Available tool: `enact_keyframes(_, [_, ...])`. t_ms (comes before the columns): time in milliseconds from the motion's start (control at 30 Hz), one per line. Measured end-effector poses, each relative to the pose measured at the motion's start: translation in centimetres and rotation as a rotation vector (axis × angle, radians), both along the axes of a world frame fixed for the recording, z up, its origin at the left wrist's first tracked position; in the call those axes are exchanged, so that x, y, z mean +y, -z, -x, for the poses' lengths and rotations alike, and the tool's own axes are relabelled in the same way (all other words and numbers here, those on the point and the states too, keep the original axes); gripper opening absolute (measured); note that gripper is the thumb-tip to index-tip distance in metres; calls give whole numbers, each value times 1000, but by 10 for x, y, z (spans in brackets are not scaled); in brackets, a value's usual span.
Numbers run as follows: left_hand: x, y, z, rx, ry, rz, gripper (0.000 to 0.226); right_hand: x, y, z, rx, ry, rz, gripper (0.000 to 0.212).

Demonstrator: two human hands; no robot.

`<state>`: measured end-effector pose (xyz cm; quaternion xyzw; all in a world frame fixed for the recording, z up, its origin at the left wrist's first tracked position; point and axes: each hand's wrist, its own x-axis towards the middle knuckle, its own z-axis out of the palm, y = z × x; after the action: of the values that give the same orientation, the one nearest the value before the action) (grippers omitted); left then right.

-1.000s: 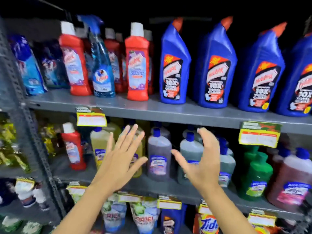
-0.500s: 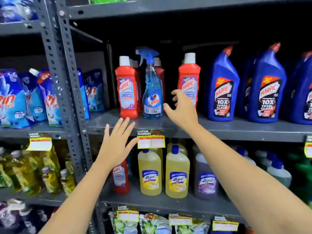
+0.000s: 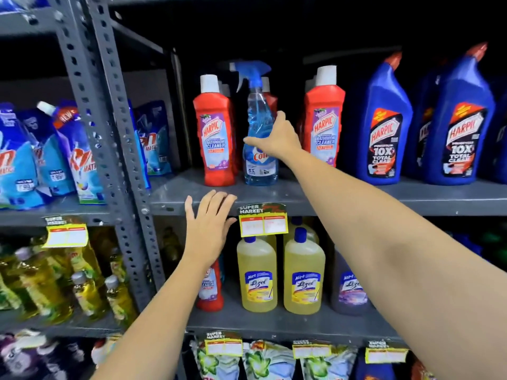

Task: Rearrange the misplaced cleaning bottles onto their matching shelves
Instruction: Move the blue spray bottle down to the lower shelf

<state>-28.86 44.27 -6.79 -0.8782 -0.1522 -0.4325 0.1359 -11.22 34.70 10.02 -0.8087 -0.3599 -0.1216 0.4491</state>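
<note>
Far-left bay: blue detergent pouches (image 3: 79, 160) stand packed on a grey shelf, with yellow-green bottles (image 3: 85, 286) crowded on the shelf below, behind a yellow price tag (image 3: 65, 235).
Upright: a perforated grey steel post (image 3: 109, 127) divides that bay from the cleaning-bottle bay.
Left hand: the left hand (image 3: 210, 231) is spread flat, fingers together and extended, its fingertips at the front lip of the upper shelf (image 3: 428, 200); it holds nothing.
Stray red bottle: a red Harpic bottle (image 3: 211, 286) stands on the lower shelf (image 3: 274, 323), partly hidden behind the left wrist, just left of the yellow Lizol bottles (image 3: 279, 275).
Upper-shelf reds: a red Harpic Bathroom Cleaner bottle (image 3: 215, 135) stands upright at the shelf's left end, another red bottle (image 3: 325, 116) further right, with more ranked behind them.
Spray bottle: a clear blue Colin spray bottle (image 3: 259, 127) with a blue trigger stands upright between the two front red bottles, near the shelf's front edge.
Right hand: the right hand (image 3: 277, 138) reaches across the spray bottle's middle, thumb on its left side and fingers round the right; whether the grip is fully closed cannot be told.
Shelf label: a yellow "Super Market" tag (image 3: 263, 222) hangs from the upper shelf's lip, above the Lizol bottles.
Right side: tall blue Harpic toilet-cleaner bottles (image 3: 386, 127) with angled red caps line the upper shelf.
Bottom row: detergent pouches (image 3: 263, 363) sit behind more yellow tags.
</note>
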Motion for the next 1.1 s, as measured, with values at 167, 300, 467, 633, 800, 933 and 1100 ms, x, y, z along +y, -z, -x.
enact_keyframes(167, [3,3,-1,11,-8,-15,49,13,8,-14,195,-64,-89,87])
enact_keyframes(300, [2,3,1,27,-10,-14,51,13,15,-12,211,-70,-168,74])
enact_keyframes(467, [6,-1,6,79,-8,-33,62,0,16,-1,130,-100,-171,69])
enact_keyframes(633, [5,-1,8,106,9,-14,67,-30,18,19,91,-142,-251,64])
enact_keyframes(800, [10,-2,18,117,105,1,67,-81,30,60,139,-340,-452,52])
enact_keyframes(933, [1,20,34,85,95,50,64,-129,65,93,147,-440,-435,51])
enact_keyframes(1100, [-9,126,50,232,126,200,57,-151,160,107,264,-477,-310,53])
